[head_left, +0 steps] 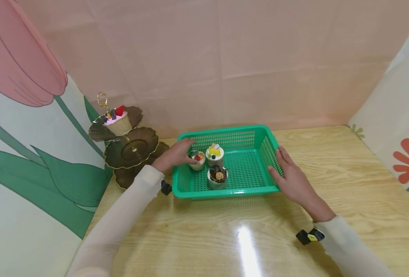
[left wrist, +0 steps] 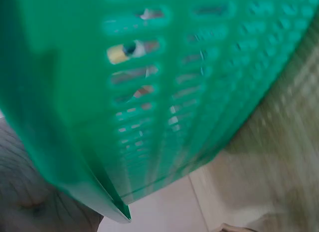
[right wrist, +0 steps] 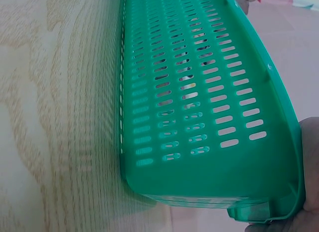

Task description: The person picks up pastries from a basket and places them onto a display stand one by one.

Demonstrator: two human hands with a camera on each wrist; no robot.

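Observation:
My left hand point(head_left: 177, 154) reaches over the left rim of a green plastic basket point(head_left: 225, 192). Its thumb and fingers curl round a small cupcake point(head_left: 198, 165) with red and orange fruit on top. Right beside that one stands a cupcake with yellow fruit point(head_left: 215, 152), and in front of them a chocolate-topped cupcake with a walnut point(head_left: 218, 177). My right hand point(head_left: 292, 179) grips the basket's right end, thumb over the rim and fingers along the outer side. Both wrist views are mostly filled by the basket's slotted walls point(left wrist: 149, 102), which hide the left fingers there.
Left of the basket is a tiered stand point(head_left: 132, 152) with dark, gold-edged scalloped plates. A cupcake with pink cream and berries point(head_left: 118, 122) sits tilted on its top tier. The wooden table point(head_left: 197, 234) meets a pink backdrop point(head_left: 246, 77) behind the basket.

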